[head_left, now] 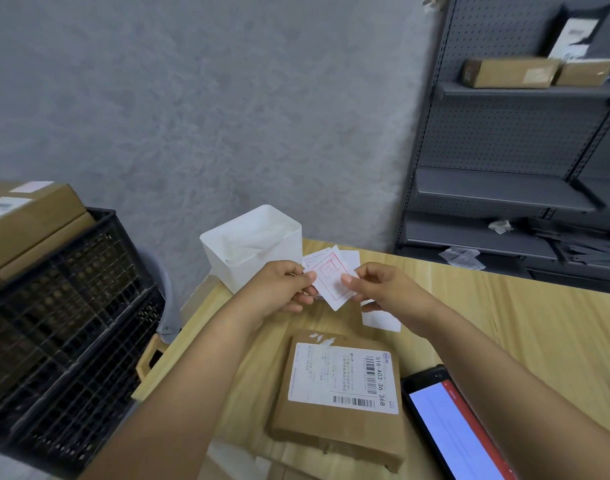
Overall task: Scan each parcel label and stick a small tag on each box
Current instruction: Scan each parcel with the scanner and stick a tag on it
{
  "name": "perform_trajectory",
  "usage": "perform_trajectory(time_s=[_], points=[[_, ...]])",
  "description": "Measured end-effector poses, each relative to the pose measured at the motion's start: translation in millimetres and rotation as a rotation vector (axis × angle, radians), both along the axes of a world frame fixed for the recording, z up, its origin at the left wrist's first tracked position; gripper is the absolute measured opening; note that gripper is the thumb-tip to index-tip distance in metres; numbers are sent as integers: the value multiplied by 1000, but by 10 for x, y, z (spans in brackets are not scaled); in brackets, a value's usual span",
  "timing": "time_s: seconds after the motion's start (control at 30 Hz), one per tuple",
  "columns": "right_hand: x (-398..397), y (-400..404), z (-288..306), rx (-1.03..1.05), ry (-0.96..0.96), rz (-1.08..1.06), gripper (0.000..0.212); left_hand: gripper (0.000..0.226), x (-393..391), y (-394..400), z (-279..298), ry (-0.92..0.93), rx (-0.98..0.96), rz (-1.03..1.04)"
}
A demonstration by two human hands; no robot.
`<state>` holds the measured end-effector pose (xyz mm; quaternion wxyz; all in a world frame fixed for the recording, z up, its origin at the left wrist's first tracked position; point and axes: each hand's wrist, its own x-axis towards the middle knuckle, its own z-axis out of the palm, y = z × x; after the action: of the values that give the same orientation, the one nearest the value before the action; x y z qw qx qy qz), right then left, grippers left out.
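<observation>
A flat brown parcel lies on the wooden table in front of me, its white shipping label facing up with barcodes. Above it, both hands hold a small white tag sheet with a red printed frame. My left hand pinches its left edge and my right hand pinches its right edge. A phone with a lit white and red screen lies to the right of the parcel.
A white plastic bin stands at the table's far edge with more tag sheets beside it. Black crates with brown boxes on top sit at left. Grey shelving with parcels stands at right.
</observation>
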<state>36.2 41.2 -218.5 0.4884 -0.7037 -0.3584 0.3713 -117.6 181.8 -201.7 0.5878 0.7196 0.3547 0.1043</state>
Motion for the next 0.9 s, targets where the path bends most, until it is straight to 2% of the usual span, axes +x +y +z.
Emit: perform_trajectory(time_s=[0.13,0.23,0.37,0.47,0.6,0.73,0.9], points=[[-81,-124,0,26,-7,-43,15,21,-82,-53,21,18,-36,-20],[-168,-229,-1,-5,-13,-18,18,20,-156,-102,-17,70,34,-25],[-316,-342,27,-9,-39,-40,22,20,-223,-196,-47,48,110,-29],[-420,-444,58,-22,-109,-53,23,25,-241,-274,-34,4,129,-17],[-546,-575,52,-112,-215,-96,32,28,-250,-393,-70,42,171,-46],[-694,-622,-10,-256,-392,-97,41,39,-275,-441,-180,185,367,-75],[-856,-542,-117,-358,-540,-64,42,35,-358,-447,-285,270,504,-74]])
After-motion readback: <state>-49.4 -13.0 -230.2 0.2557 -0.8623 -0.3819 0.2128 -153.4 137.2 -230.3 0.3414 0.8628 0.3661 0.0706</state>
